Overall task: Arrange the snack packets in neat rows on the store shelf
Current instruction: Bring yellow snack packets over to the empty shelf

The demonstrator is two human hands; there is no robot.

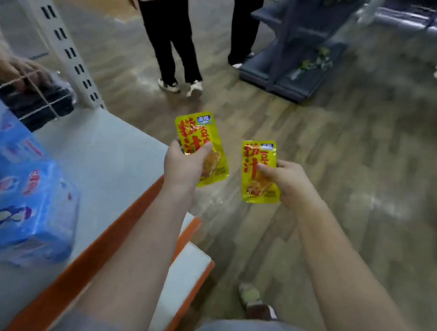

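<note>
The left hand (pixel 183 166) holds a yellow foil snack packet with red lettering (pixel 201 148) out over the wooden plank floor (pixel 344 163), just past the corner of the pale grey store shelf with an orange front edge (pixel 112 161). Its fingers (pixel 204 148) are curled round the packet's left side and clamped on it, the thumb across the printed face. The right hand (pixel 287 180) holds a second yellow foil snack packet (pixel 259 171) of the same print, just beside the first and a little lower; here the thumb presses on the front and the remaining fingers wrap behind, so the grip is closed on the packet. Both packets stand roughly upright, faces toward the camera, apart from each other and not touching the shelf.

On the shelf to the left lie blue plastic-wrapped packs (pixel 21 201), and behind them a dark wrapped bundle (pixel 43 100) beside a white slotted upright post (pixel 57 32). Further off stand two people in dark trousers (pixel 175 42) and a blue-grey shelving unit (pixel 295 61).
</note>
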